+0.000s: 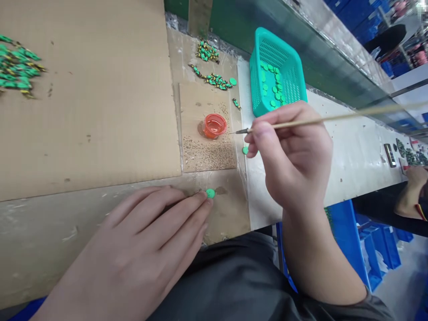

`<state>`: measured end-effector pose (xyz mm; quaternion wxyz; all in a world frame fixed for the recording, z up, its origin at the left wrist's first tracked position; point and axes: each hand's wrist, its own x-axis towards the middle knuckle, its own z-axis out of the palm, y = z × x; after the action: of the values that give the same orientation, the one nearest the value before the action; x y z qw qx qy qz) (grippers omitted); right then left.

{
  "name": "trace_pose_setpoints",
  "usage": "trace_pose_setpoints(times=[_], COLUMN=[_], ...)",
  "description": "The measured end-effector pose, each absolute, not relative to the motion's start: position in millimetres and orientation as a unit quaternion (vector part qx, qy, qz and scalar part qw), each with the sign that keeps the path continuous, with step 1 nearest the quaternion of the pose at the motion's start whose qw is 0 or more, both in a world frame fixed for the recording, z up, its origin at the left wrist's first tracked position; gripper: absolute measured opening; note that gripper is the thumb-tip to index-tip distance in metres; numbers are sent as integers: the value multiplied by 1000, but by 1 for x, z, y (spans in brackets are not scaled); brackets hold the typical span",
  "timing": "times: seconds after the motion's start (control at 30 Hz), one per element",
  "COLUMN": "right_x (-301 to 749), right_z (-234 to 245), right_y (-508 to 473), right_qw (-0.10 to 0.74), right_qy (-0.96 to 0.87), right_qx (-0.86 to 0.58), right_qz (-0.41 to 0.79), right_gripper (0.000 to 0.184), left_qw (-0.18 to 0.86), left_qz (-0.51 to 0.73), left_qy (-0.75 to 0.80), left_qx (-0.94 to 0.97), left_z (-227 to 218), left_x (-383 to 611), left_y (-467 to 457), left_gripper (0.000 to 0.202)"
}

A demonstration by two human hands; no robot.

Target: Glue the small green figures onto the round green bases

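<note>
My left hand (143,249) lies flat on the table, fingers stretched out, its fingertips touching a small green disc (210,193). My right hand (290,156) is closed in a pinch on a thin paintbrush (321,119). The brush's fine tip points left toward a small orange cup (214,125) and stops just short of it. Another green disc (245,150) lies just below the right hand's fingertips.
A teal basket (281,71) with several green discs stands behind the right hand. Painted green-and-gold pieces lie in heaps at the far left (18,67) and at the back (210,67). Cardboard sheets (87,98) cover the table. Another person's hand (413,191) rests at the right edge.
</note>
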<state>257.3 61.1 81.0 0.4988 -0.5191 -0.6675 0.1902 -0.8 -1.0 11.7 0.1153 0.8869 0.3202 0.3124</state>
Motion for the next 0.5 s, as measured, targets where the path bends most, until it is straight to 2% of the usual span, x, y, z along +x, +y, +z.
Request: trace_pose_setpoints(times=[0.13,0.5], right_x=[255,251], right_z=[80,61], right_y=[94,111], right_qw=[474,437], right_qy=[-700,-736], right_qx=[-510,-495], right_qz=[160,152], right_gripper=[28,26], left_qw=[94,68], left_qz=[301,305], left_qy=[300,288], left_qx=[900,905], left_z=[15,8], left_x=[1,0], left_y=[2,-1], left_gripper=[34,36])
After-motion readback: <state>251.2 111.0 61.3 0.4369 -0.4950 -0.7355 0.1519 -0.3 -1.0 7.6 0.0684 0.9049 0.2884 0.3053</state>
